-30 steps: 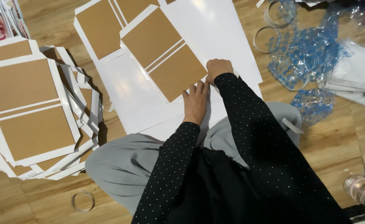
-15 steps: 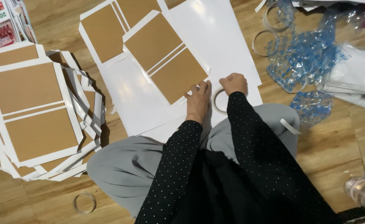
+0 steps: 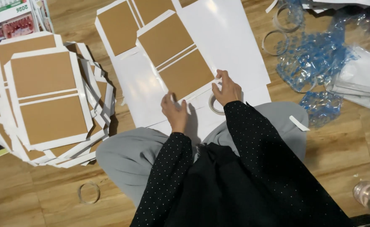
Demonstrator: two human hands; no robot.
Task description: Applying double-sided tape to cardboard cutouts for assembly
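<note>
The left hand [image 3: 174, 111] lay flat, fingers loosely spread, pressing the near edge of the brown card [image 3: 176, 61] on the white sheet [image 3: 231, 46]; its grip held nothing; the right hand [image 3: 226, 89] pinched the card's white border at the near right corner, fingers narrow, with a tape roll [image 3: 213, 104] just under it; the sheet lay on the wooden floor [image 3: 344, 147]; a stack of cards [image 3: 46, 96] sat well to the left; blue plastic [image 3: 315, 59] lay to the right.
</note>
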